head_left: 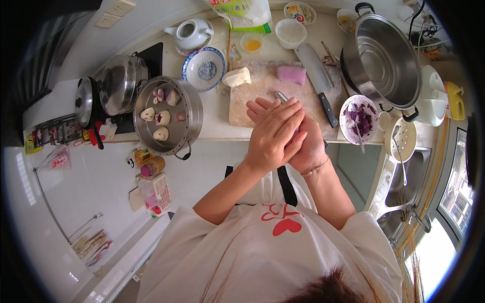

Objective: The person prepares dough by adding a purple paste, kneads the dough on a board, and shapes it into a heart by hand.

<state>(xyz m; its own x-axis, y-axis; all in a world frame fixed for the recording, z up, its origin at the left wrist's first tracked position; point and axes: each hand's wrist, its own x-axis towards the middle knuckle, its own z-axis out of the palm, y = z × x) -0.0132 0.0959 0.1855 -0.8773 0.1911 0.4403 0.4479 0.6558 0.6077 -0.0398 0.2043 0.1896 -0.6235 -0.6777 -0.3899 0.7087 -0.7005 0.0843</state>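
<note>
My left hand (276,138) lies over the palm of my right hand (308,146), near the front edge of the wooden board. A bit of purple dough shows between the palms, mostly hidden by the fingers. The end of a metal rod (281,96) sticks out just beyond my fingertips. On the floured cutting board (261,94), a purple dough piece (291,75) lies at the back, and a white dough piece (237,77) rests at the left edge. A cleaver (314,70) lies across the right part. Several shaped dough pieces (161,133) sit in the steamer basket (197,121) at left.
Right of the board stand a bowl of purple mash (343,128) with a spoon, a large steel pot (350,64) and a perforated cream bowl (389,146). Behind are a blue-rimmed bowl (187,70), a white teapot (195,36) and a flour bag (250,15). Lidded pans stand far left.
</note>
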